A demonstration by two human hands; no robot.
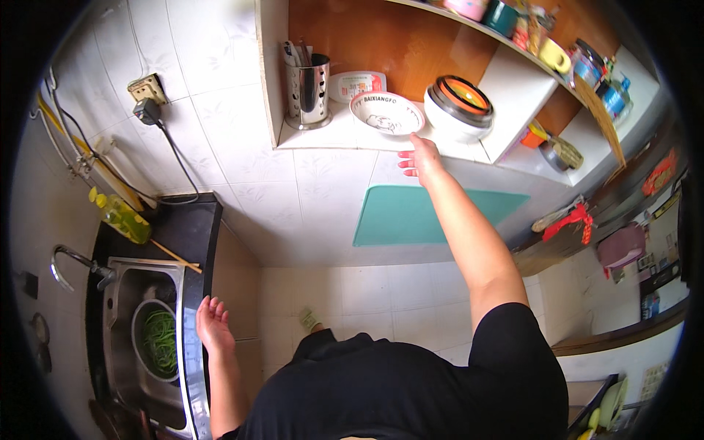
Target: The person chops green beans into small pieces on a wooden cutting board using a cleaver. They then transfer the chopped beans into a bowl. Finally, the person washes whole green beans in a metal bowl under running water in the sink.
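Note:
My right hand [421, 158] reaches up to the open shelf, with one fingertip at the near edge of a white bowl [387, 116]. The bowl has a reddish rim and a dark drawing inside. The hand's other fingers are apart, below the shelf edge, and do not wrap round the bowl. Beside the sink counter's edge, my left hand [214, 326] hangs with fingers loosely bent and nothing in them. A metal basin [136, 339] holding long green vegetables [161, 341] sits in the steel sink [128, 275].
Around the bowl stand a perforated steel utensil holder [308, 92], a clear plastic lid [348, 86], and stacked bowls [456, 117]. A teal board [400, 216] leans below the shelf. Yellow-green bottle [125, 218], chopsticks [176, 255] and faucet [81, 260] are by the sink.

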